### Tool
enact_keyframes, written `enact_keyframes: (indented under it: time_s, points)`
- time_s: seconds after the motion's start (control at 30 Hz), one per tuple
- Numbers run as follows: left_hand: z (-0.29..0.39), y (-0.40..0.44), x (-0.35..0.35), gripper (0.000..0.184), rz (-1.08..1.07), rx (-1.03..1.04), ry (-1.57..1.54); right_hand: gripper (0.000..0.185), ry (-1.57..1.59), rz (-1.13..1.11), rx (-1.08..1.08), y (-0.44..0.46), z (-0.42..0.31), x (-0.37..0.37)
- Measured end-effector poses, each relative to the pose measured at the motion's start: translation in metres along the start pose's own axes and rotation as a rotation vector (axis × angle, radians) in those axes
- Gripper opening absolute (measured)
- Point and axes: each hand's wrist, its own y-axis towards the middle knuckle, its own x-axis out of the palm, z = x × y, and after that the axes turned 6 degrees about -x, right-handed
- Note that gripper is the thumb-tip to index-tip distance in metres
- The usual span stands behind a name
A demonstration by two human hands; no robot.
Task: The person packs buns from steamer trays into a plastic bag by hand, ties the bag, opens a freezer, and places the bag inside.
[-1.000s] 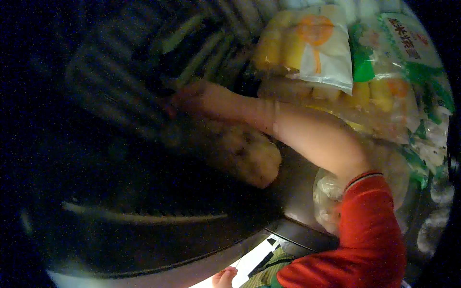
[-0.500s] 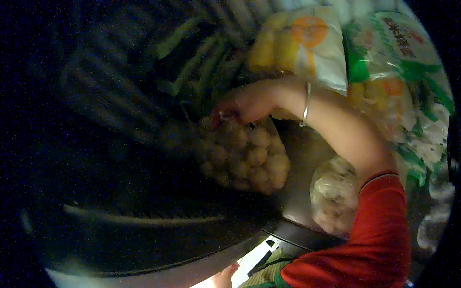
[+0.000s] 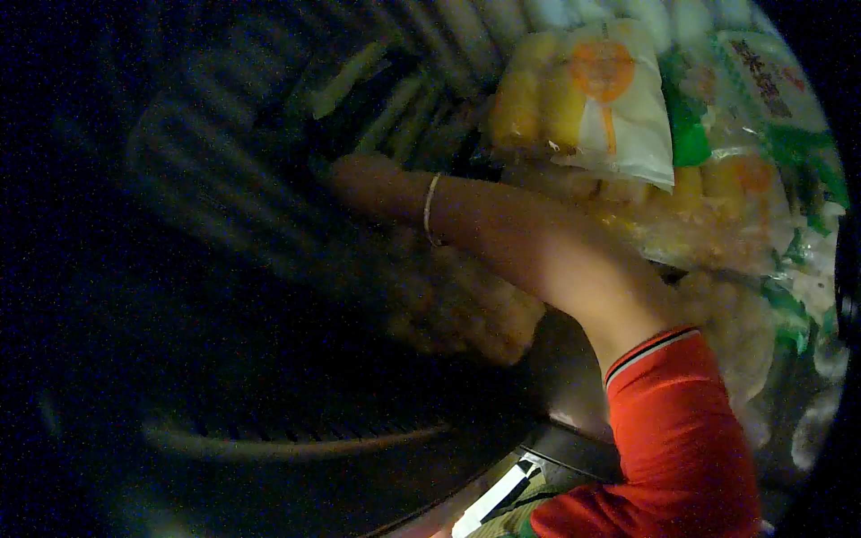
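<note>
My right hand point(image 3: 363, 184) reaches deep into the dark left part of a chest freezer, with a bracelet at the wrist and a red sleeve above. Its fingers are lost in shadow, so whether they are closed on anything cannot be seen. Nearest to it are dark packages with pale green strips point(image 3: 390, 112), just above the fingertips. Below my forearm lies a clear bag of round, tan balls point(image 3: 493, 323), partly in shadow. My left hand cannot be made out at the lower edge.
A white and yellow bag with an orange circle point(image 3: 603, 72) lies at the upper right. More yellow packages point(image 3: 700, 193) and a green and white bag point(image 3: 767, 81) are stacked beside it. The freezer's ribbed inner edge point(image 3: 305, 448) curves along the lower left.
My right hand has left the top of the bag of balls and moved left and upward toward the green-striped packages. My left hand has dropped out at the bottom edge.
</note>
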Motion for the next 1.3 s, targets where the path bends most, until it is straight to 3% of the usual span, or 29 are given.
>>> enact_keyframes:
  time_s: [0.03, 0.13, 0.23, 0.33, 0.43, 0.53, 0.57, 0.63, 0.67, 0.73, 0.83, 0.97, 1.2, 1.27, 1.3]
  points:
    - [-0.003, 0.003, -0.003, 0.02, -0.001, 0.001, -0.001, 0.027, 0.044, -0.065, 0.032, 0.008, -0.004, -0.012]
    - [-0.012, 0.009, -0.006, 0.022, 0.035, -0.027, -0.071, 0.022, -0.143, 0.002, -0.286, 0.013, -0.006, -0.032]
    - [-0.014, 0.015, -0.006, 0.023, 0.078, -0.045, -0.101, 0.023, 0.152, 0.209, -0.239, 0.023, 0.002, -0.01]
    - [-0.008, 0.016, 0.0, 0.026, 0.08, -0.009, -0.045, 0.023, 0.208, 0.275, -0.44, 0.017, 0.022, 0.033]
    - [-0.01, 0.018, 0.002, 0.027, -0.014, -0.005, -0.083, 0.024, 0.089, 0.123, -0.298, -0.007, 0.008, 0.024]
    - [-0.001, 0.017, 0.015, 0.026, 0.052, -0.038, -0.059, 0.025, 0.462, -0.017, -0.133, -0.006, 0.002, 0.013]
    - [-0.003, 0.019, 0.012, 0.026, 0.051, -0.034, -0.061, 0.026, 0.297, -0.041, -0.151, -0.001, 0.008, 0.022]
    - [-0.009, 0.022, 0.003, 0.025, -0.142, 0.235, 0.164, 0.026, 0.134, -0.065, -0.165, -0.004, 0.018, 0.027]
    - [-0.007, 0.02, 0.008, 0.025, -0.141, 0.234, 0.164, 0.026, 0.212, 0.007, -0.219, -0.015, 0.025, 0.024]
    - [0.0, 0.018, 0.021, 0.027, -0.014, -0.014, -0.087, 0.026, 0.287, 0.079, -0.272, -0.026, 0.034, 0.032]
    - [-0.002, 0.023, 0.019, 0.023, 0.039, -0.073, -0.039, 0.028, 0.236, 0.06, -0.261, -0.062, 0.03, 0.028]
    - [0.011, 0.011, 0.043, 0.014, -0.127, -0.022, -0.17, 0.03, 0.04, -0.058, -0.26, -0.124, 0.004, 0.023]
    - [-0.006, 0.009, 0.027, 0.014, -0.105, 0.018, -0.176, 0.035, -0.15, -0.31, -0.314, -0.132, -0.01, 0.007]
    - [-0.011, 0.008, 0.022, 0.014, -0.095, 0.022, -0.177, 0.036, -0.107, -0.325, -0.237, -0.121, -0.015, 0.009]
    - [-0.013, 0.006, 0.021, 0.014, -0.091, 0.024, -0.174, 0.037, 0.097, -0.318, -0.046, -0.111, -0.016, 0.01]
